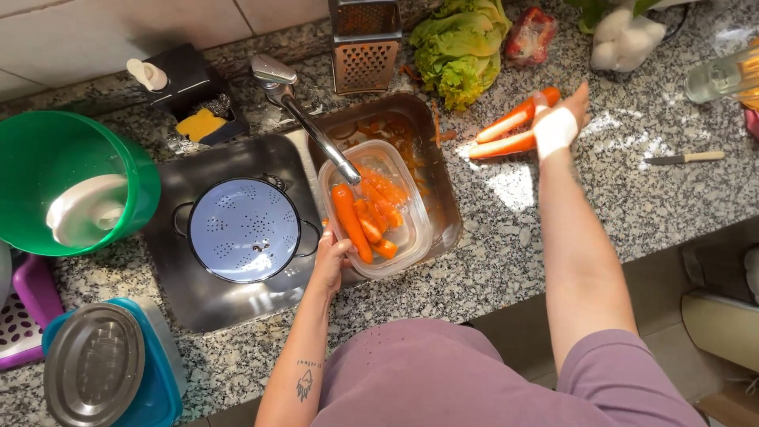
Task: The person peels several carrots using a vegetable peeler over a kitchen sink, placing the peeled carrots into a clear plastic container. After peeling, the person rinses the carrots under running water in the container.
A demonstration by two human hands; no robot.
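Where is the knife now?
In the head view, the knife lies on the right of the counter, right of the right hand and the carrots.

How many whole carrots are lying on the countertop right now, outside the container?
2. Both carrots lie side by side on the granite countertop, right of the sink, under the right hand. More carrot pieces sit in the clear container; some may be hidden.

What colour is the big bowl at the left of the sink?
The bowl is green, seen best in the head view.
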